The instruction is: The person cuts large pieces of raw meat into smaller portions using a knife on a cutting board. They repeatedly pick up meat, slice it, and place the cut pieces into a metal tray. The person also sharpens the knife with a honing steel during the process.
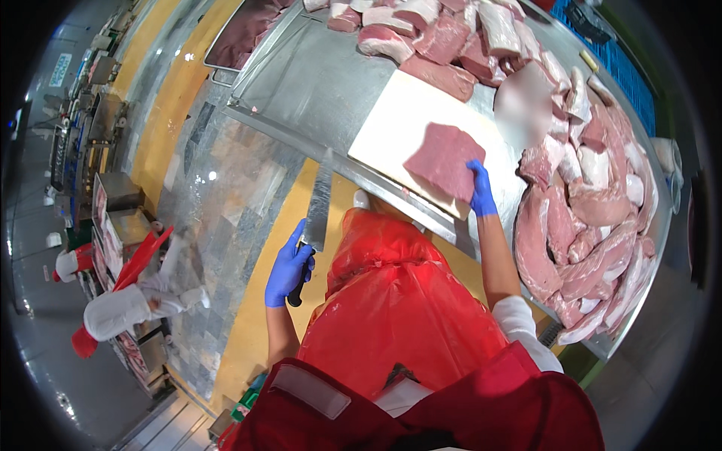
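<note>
Left hand [286,272] is closed round the knife [319,214], held off the board [385,128], presumably for safety; the meat [445,161] is gripped by the right hand [482,191], seemingly for steadiness.

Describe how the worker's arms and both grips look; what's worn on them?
The left grip and right grip each wear a thin, close-fitting blue glove reaching about the wrist. Both forearms are bare. A loose white sleeve shows higher up the right arm; none shows on the left. No cables or markings are visible on either.
</note>
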A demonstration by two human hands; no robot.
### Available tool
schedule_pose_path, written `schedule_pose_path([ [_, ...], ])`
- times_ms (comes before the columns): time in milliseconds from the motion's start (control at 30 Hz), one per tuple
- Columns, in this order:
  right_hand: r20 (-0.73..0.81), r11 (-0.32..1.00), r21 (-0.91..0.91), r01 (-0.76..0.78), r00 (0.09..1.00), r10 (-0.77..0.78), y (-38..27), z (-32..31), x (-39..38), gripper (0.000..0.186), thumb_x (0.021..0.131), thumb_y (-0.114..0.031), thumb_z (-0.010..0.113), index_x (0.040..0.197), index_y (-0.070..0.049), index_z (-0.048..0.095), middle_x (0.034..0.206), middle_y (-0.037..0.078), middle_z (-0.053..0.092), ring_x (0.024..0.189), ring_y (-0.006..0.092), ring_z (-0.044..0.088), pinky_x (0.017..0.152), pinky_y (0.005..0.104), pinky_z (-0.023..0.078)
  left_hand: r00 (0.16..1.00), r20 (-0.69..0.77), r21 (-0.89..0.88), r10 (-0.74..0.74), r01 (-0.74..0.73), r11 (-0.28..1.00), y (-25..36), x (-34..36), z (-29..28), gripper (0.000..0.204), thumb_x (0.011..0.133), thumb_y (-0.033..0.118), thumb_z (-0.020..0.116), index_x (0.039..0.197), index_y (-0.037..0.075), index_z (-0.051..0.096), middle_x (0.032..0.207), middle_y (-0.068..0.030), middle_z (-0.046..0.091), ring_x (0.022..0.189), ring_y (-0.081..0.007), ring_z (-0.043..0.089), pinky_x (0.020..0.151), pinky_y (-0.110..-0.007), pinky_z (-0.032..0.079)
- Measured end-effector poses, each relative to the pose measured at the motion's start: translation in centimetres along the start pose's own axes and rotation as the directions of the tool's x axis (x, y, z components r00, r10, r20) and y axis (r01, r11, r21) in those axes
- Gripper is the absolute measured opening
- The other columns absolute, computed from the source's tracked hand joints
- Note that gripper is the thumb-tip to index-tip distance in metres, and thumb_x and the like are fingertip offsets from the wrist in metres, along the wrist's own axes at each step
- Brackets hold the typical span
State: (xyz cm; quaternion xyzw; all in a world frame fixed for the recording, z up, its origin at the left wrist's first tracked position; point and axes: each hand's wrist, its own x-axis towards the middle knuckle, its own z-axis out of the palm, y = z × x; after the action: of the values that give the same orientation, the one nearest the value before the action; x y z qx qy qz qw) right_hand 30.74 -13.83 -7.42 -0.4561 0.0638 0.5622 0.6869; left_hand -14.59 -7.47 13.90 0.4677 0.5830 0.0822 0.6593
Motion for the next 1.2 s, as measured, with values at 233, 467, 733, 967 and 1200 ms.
schedule_pose_path([
  [233, 0.269, 0.706, -0.707, 0.049, 0.941, 0.204, -8.4, 11.1, -7.1, 0.019, 0.083, -0.016, 0.062, 0.098, -0.005, 0.067, 0.094, 0.001, 0.065, 0.090, 0.0121, 0.060, 0.083, 0.0265, 0.050, 0.990, -0.094, -0.196, 0.107, -0.124, 0.973, -1.7, 6.0, -5.2, 0.064, 0.098, 0.015, 0.052, 0.157, 0.011, 0.027, 0.072, -0.0035, 0.056, 0.051, -0.0103, 0.050, 0.046, -0.026, 0.044],
  [467, 0.387, 0.558, -0.825, 0.086, 0.806, 0.447, -4.5, 35.6, 0.4, 0.017, 0.092, -0.020, 0.059, 0.091, -0.010, 0.072, 0.086, -0.004, 0.063, 0.077, 0.0044, 0.055, 0.076, 0.0211, 0.047, 0.986, -0.081, -0.307, 0.143, -0.161, 0.938, -1.1, 12.0, -10.1, 0.061, 0.099, 0.011, 0.047, 0.157, 0.011, 0.027, 0.070, -0.0036, 0.056, 0.051, -0.0099, 0.051, 0.047, -0.026, 0.045],
  [733, 0.884, 0.831, -0.356, 0.427, 0.444, 0.150, 14.5, 55.2, 8.7, 0.032, 0.095, -0.030, 0.061, 0.118, -0.008, 0.060, 0.107, 0.007, 0.066, 0.098, 0.0193, 0.064, 0.089, 0.0342, 0.051, 0.994, -0.030, -0.202, 0.100, -0.105, 0.974, -1.2, 14.5, -12.2, 0.059, 0.100, 0.014, 0.049, 0.155, 0.010, 0.030, 0.073, -0.0046, 0.058, 0.053, -0.0110, 0.053, 0.046, -0.026, 0.044],
  [967, 0.596, 0.233, -0.337, 0.912, 0.015, 0.803, 13.6, 53.0, -5.7, 0.049, 0.091, -0.031, 0.060, 0.134, -0.008, 0.058, 0.112, 0.013, 0.068, 0.102, 0.0270, 0.064, 0.090, 0.0378, 0.050, 0.999, -0.033, -0.292, 0.006, -0.016, 0.956, -5.0, 16.0, -14.3, 0.058, 0.100, 0.017, 0.053, 0.154, 0.011, 0.033, 0.070, -0.0042, 0.056, 0.052, -0.0110, 0.051, 0.046, -0.027, 0.044],
  [1200, 0.570, 0.345, -0.793, 0.502, 0.811, 0.132, 3.5, 36.1, 9.1, 0.038, 0.093, -0.022, 0.066, 0.125, -0.002, 0.062, 0.102, 0.010, 0.068, 0.091, 0.0146, 0.064, 0.081, 0.0291, 0.051, 0.995, -0.031, -0.208, 0.097, -0.102, 0.973, -0.5, 16.3, -14.5, 0.060, 0.099, 0.012, 0.053, 0.155, 0.011, 0.032, 0.072, -0.0046, 0.058, 0.052, -0.0112, 0.052, 0.046, -0.027, 0.046],
])
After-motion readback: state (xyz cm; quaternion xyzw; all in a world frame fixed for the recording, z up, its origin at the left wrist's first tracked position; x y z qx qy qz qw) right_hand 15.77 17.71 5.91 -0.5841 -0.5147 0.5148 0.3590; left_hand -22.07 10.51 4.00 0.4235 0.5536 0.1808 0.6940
